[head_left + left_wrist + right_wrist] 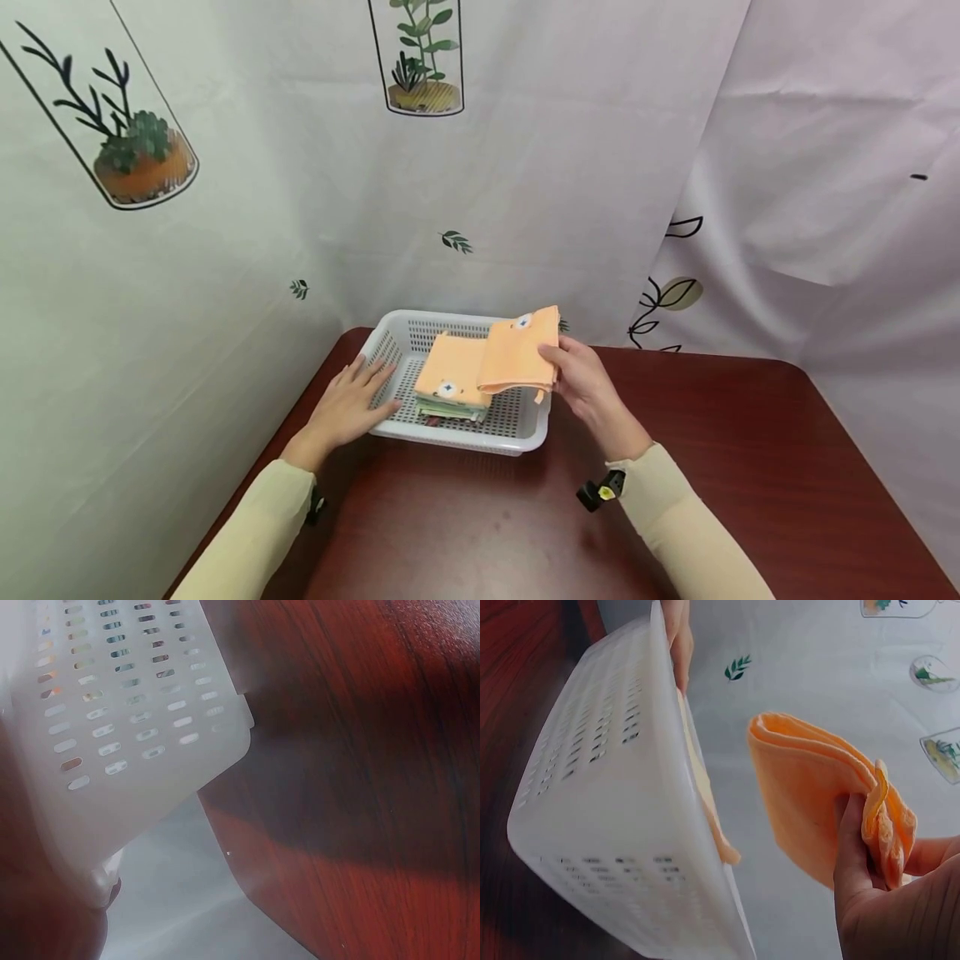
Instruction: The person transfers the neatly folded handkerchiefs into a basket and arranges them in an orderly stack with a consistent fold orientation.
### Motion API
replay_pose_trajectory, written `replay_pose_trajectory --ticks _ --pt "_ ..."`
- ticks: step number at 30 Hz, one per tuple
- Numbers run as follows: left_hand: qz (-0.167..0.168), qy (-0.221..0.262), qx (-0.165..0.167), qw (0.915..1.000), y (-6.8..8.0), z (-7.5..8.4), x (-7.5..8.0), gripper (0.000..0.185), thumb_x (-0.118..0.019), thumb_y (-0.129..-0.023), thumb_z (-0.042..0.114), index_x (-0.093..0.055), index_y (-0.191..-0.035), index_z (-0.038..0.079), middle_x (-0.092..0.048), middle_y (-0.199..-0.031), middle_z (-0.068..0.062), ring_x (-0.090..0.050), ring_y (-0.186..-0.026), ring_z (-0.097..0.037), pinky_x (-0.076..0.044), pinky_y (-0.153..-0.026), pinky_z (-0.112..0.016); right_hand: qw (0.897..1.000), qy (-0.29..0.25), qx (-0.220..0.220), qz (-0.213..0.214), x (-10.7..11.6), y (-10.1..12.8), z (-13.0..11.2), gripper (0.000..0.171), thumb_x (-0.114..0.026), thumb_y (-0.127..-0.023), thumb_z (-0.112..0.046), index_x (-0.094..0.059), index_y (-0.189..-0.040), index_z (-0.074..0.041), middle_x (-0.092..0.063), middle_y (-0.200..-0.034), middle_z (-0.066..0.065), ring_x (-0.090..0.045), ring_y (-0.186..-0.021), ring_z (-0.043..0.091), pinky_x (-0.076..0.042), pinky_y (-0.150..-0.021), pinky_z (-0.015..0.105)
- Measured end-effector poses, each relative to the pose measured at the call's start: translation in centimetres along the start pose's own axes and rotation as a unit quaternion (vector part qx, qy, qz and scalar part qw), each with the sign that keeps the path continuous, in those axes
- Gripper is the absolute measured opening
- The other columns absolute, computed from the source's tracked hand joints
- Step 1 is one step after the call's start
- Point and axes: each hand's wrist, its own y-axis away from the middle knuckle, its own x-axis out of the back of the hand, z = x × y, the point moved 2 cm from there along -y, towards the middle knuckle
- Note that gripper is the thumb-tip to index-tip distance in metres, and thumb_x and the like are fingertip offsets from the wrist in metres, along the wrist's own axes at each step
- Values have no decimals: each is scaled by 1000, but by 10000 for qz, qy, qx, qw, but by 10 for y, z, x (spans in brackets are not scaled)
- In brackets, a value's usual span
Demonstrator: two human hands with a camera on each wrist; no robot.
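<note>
My right hand (587,382) pinches a folded orange towel (517,357) by its right edge, thumb on top, above the right part of a white plastic basket (457,437). In the right wrist view the towel (802,791) hangs in folded layers, apart from the basket wall (592,817). Inside the basket lies another folded orange towel (453,360) with a round white patch, on top of folded green cloth (450,410). My left hand (347,410) rests on the basket's left rim with fingers spread. The left wrist view shows the perforated basket wall (150,765) close up.
The basket stands on a dark red wooden table (465,517), near its back left corner. A pale curtain (540,167) printed with plants hangs close behind and along the left side. Black wrist devices (602,490) sit at both sleeve cuffs.
</note>
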Motion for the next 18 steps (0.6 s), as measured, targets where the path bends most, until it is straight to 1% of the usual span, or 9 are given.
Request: replay_pose_trajectory --ticks 5,7,10,14,16,18 --pt "7 17 -9 10000 1 0 0 77 -57 -95 55 -40 -156 12 -36 -161 -17 -16 -152 -46 -17 -119 -66 10000 -20 -86 -4 -11 -5 1 47 -54 -104 -11 -46 -148 3 -70 -111 11 -72 -84 11 -58 -66 24" --pt "19 7 1 10000 1 1 0 76 -57 -95 54 -40 -156 12 -36 -161 -18 -16 -152 -46 -17 -119 -67 9999 0 -161 12 -15 -7 1 47 -54 -104 -13 -45 -149 0 -67 -122 16 -72 -89 12 -60 -69 25" --pt "47 18 -2 10000 1 2 1 76 -56 -95 55 -40 -156 12 -36 -161 -18 -16 -152 -46 -17 -119 -66 9996 -37 -290 39 -21 -10 1 48 -54 -104 -13 -45 -150 -2 -63 -133 19 -71 -99 16 -61 -74 28" --pt "41 25 -38 10000 -1 2 1 76 -56 -95 54 -41 -156 12 -37 -161 -17 -17 -152 -46 -17 -119 -66 9992 -65 -379 67 -28 -13 3 48 -55 -104 -13 -45 -150 -2 -61 -137 19 -69 -109 21 -61 -80 30" --pt "30 -34 -51 10000 -1 2 1 76 -56 -96 55 -41 -156 12 -37 -161 -17 -17 -152 -46 -18 -119 -66 9993 -58 -370 75 -31 -14 3 48 -56 -103 -13 -46 -149 -1 -62 -136 19 -69 -109 22 -61 -80 30" --pt "2 -69 -48 10000 -2 1 0 76 -56 -96 55 -40 -156 12 -37 -161 -17 -16 -152 -46 -18 -119 -65 9994 -15 -338 71 -33 -14 4 47 -56 -103 -13 -48 -147 -1 -62 -134 20 -70 -106 20 -61 -78 29"
